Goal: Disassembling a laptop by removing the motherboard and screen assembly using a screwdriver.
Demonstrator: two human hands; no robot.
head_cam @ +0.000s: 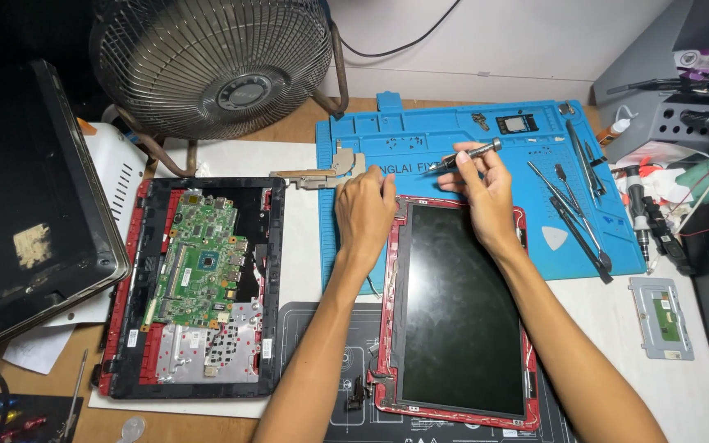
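While right hand point(486, 184) pinches metal screwdriver point(471, 153), left hand point(364, 209) curled on glossy screen panel point(461, 316).

Screen panel point(463, 308): glossy black glass, red plastic frame. Screwdriver point(471, 153): bright knurled metal shaft. Work mat point(420, 131): matt blue rubbery sheet. Hinge bracket point(326, 171): dull grey metal. Laptop base point(198, 287): black and red plastic shell, green circuit board, perforated silver metal plate. Fan grille point(211, 61): shiny wire. Tabletop point(301, 123): smooth brown wood.
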